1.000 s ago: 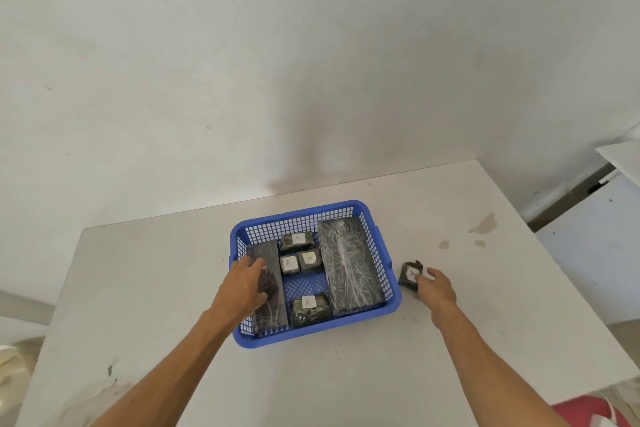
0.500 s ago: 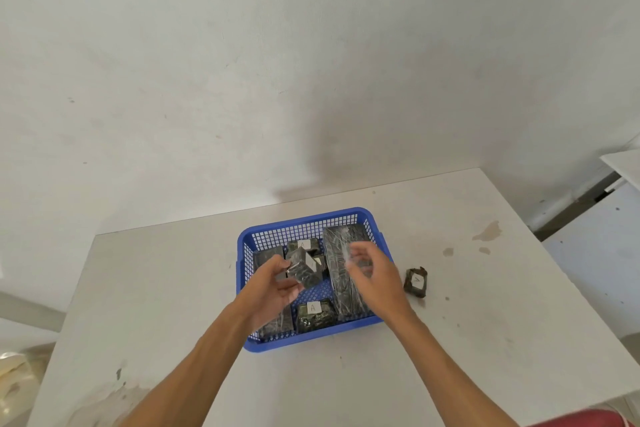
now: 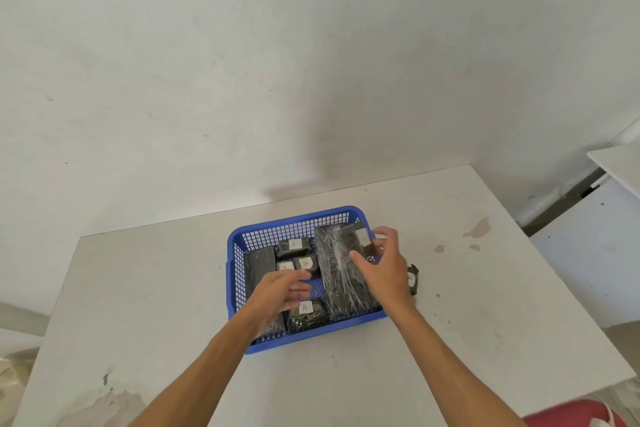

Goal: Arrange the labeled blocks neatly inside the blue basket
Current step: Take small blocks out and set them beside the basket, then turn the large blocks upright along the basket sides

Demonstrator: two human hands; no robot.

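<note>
Right now the right hand [image 3: 384, 272] pinches a small block [image 3: 363, 239] between thumb and fingertips, holding it above the far-right part of the basket [image 3: 298, 215], over the big wrapped slab [image 3: 341, 270] that fills the right side. The left hand [image 3: 280, 291] hovers low over the basket's middle, fingers loosely spread and holding nothing that can be seen. Four labelled blocks already lie in the centre column — one at the back [image 3: 293, 246], two side by side [image 3: 306, 263] just behind the left fingertips, one at the front [image 3: 306, 314]. A long dark block [image 3: 259, 267] lies along the left wall. One more small block [image 3: 412, 282] sits on the table [image 3: 138, 288] just outside the right wall, half hidden by the right wrist. Main risk: the pinch looks light and the wrap looks slick, so the held block could slip and land crooked on the slab rather than in the open gap in the middle. If it is set on the slab it probably sits proud and untidy — likely not a neat arrangement. The left hand is parked over that gap, so it may block the drop or nudge the two side-by-side blocks out of line. The outside block is easy to forget or to knock further away with the right forearm.
</note>
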